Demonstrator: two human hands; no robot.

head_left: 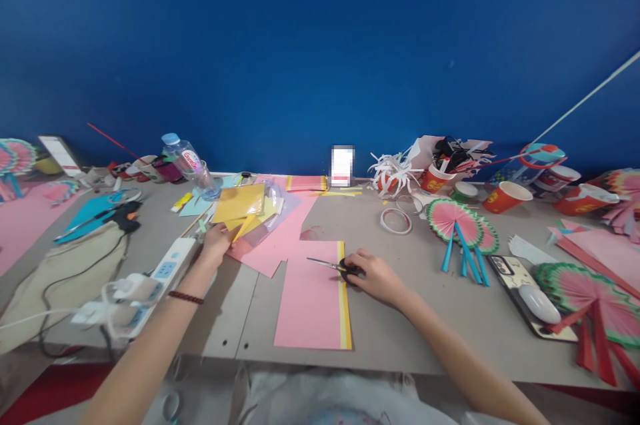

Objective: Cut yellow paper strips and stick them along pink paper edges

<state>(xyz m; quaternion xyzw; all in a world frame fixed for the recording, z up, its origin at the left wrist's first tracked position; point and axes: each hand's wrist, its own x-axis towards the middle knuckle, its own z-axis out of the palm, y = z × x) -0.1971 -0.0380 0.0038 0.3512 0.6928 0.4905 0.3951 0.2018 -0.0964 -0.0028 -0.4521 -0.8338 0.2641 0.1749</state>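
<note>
My right hand (373, 273) is closed round the dark handles of a pair of scissors (323, 263). Their blades point left and lie over a pink paper sheet (309, 312), which has a pale yellow and deep yellow band down its right side. My left hand (218, 245) reaches to a pile of paper at the left and pinches a piece of yellow paper (245, 228). Right behind it lies a stack of yellow paper in a clear bag (240, 203). A larger pink sheet (270, 255) spreads under the pile.
A power strip (167, 268) with white plugs sits by my left forearm, near a glue gun (123, 215). Further back stands a tilted water bottle (187, 162). Rightward are a tape roll (396, 220), paper fans (455, 225), paper cups (507, 195), and a phone under a mouse (539, 304).
</note>
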